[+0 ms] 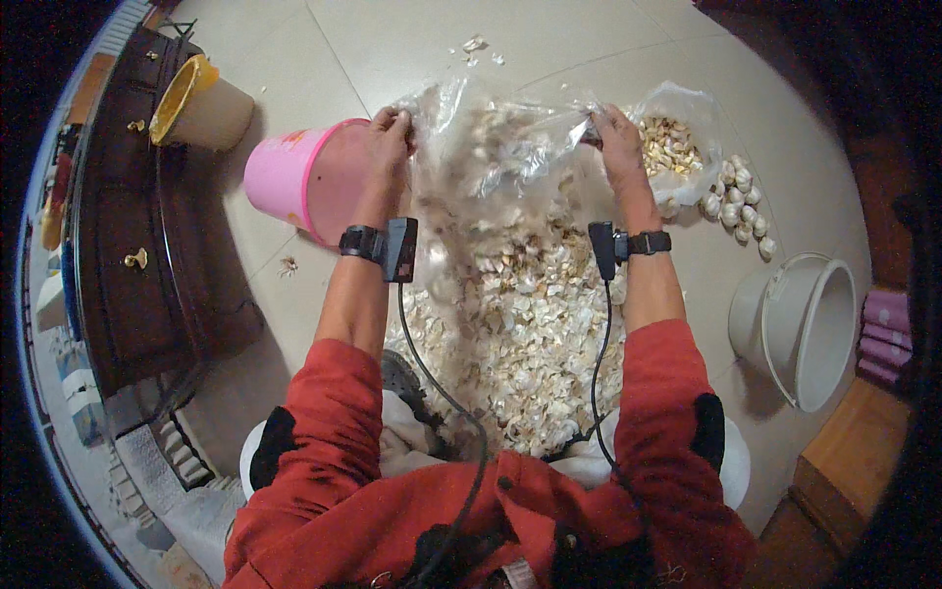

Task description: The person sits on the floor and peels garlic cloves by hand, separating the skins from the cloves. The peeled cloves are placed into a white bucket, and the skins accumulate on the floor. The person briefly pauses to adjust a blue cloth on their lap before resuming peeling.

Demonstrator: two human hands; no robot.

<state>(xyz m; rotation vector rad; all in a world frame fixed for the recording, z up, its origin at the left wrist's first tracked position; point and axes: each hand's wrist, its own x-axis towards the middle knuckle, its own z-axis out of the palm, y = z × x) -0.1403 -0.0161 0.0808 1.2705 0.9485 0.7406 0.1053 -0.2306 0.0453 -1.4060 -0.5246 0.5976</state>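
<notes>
My left hand [394, 132] grips the left side of a clear plastic bag [493, 162], and my right hand [618, 140] grips its right side. The bag is stretched between them, blurred in part, with dry skins showing in or through it. Below it a large heap of papery garlic skins [530, 339] lies between my legs. A second clear bag [695, 110], standing just right of my right hand, holds peeled and unpeeled garlic cloves [670, 147]. Several whole garlic bulbs [736, 202] lie on the floor beside it.
A pink bucket [280, 173] lies tipped near my left hand. Farther left a beige bucket with a yellow rim [213, 110] stands by a dark wooden drawer cabinet [125, 213]. At right a grey bucket [773, 331] has its handle down. Cables hang from both wrists.
</notes>
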